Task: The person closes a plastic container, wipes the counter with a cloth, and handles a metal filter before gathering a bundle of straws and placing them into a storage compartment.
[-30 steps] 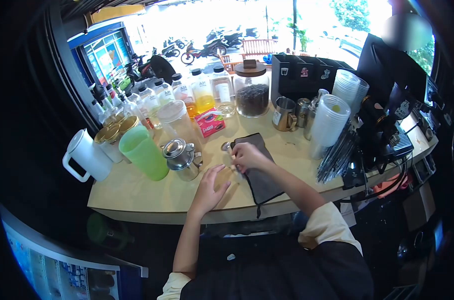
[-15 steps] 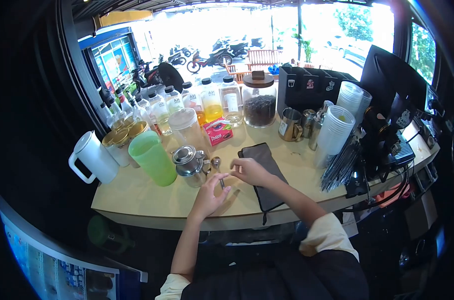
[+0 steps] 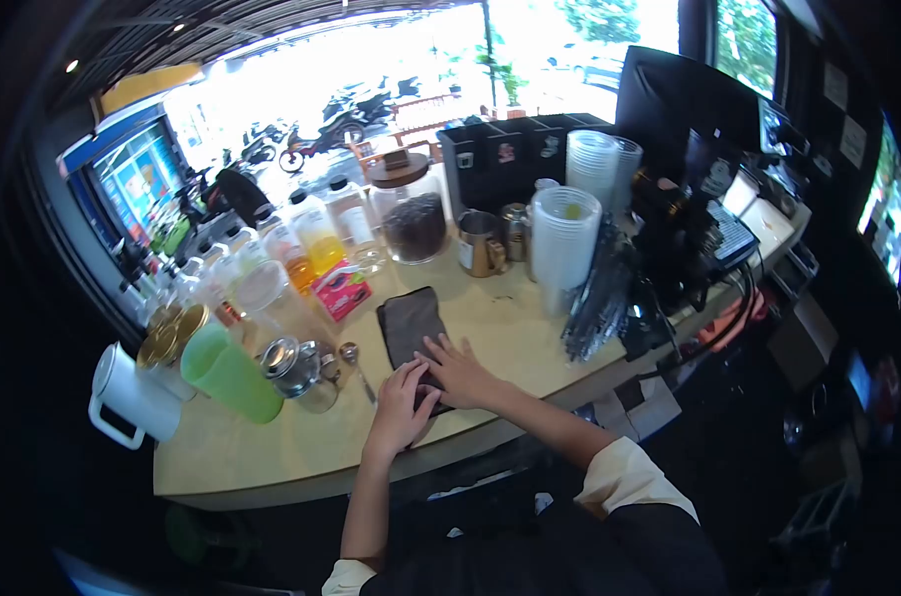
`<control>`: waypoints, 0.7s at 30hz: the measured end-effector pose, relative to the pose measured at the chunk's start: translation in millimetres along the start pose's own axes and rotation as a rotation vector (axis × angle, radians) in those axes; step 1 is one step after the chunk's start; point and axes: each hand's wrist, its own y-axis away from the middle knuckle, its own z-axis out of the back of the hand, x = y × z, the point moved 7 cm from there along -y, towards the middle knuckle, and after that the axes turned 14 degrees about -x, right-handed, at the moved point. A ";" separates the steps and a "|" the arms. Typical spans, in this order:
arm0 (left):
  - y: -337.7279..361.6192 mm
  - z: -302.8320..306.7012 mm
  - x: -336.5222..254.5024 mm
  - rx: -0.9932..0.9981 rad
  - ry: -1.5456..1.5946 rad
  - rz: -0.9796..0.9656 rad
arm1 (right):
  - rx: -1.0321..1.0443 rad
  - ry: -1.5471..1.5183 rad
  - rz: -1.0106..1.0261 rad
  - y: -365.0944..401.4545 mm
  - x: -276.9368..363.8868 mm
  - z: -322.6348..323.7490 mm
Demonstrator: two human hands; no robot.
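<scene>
A dark grey flat cloth pouch (image 3: 411,316) lies on the counter, its lower part covered by both hands. My right hand (image 3: 458,375) rests on it with the fingers spread. Close against it, my left hand (image 3: 399,409) reaches over the pouch's lower left edge, thumb apart from the fingers. Neither hand visibly grips anything. To the left of the pouch lies a long metal spoon (image 3: 357,366). Beside the spoon stand a lidded metal coffee filter (image 3: 289,360) and a glass jug (image 3: 319,392) that it partly hides.
A green pitcher (image 3: 234,375) and white jug (image 3: 138,397) stand left. Behind are bottles (image 3: 316,233), a pink box (image 3: 341,290) and a lidded jar (image 3: 411,214). Metal pitcher (image 3: 478,246), stacked plastic cups (image 3: 564,238) and wrapped straws (image 3: 594,308) stand right, near the counter's front edge (image 3: 301,482).
My view has turned to the right. Both hands have moved from beside the spoon onto the grey pouch. My right hand has gone from pinched fingers to spread ones.
</scene>
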 end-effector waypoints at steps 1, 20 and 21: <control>-3.3 -3.3 -2.0 -0.007 0.003 -0.001 | 0.032 -0.065 0.022 3.8 -0.4 2.9; -89.0 -161.4 -200.0 -0.079 0.384 -0.153 | -0.353 0.404 -0.704 206.2 -246.4 248.3; -89.7 -167.0 -202.8 -0.083 0.383 -0.155 | -0.356 0.405 -0.699 204.2 -251.7 245.9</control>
